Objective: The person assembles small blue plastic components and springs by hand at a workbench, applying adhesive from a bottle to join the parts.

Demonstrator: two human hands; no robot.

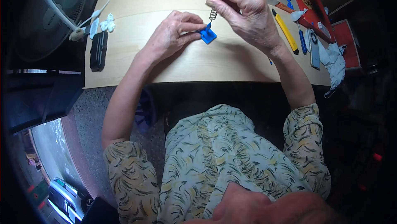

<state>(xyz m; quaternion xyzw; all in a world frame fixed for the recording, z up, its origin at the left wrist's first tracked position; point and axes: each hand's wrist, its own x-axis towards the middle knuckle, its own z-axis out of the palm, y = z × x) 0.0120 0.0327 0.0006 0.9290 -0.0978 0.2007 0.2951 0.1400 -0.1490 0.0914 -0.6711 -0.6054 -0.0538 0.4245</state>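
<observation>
Fingers of the left hand (173, 33) pinch a small blue plastic part (208, 36) at upper centre on the pale wooden table (136, 62); the right hand (248, 15) grips a thin metal rod with coiled spring (213, 13) above it.

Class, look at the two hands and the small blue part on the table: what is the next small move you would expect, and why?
Probably the right hand lowers the metal spring onto the upright peg of the small blue part. The spring hangs from a thin rod just above that peg, and the left hand pins the part flat on the wooden table, steadying it.
</observation>
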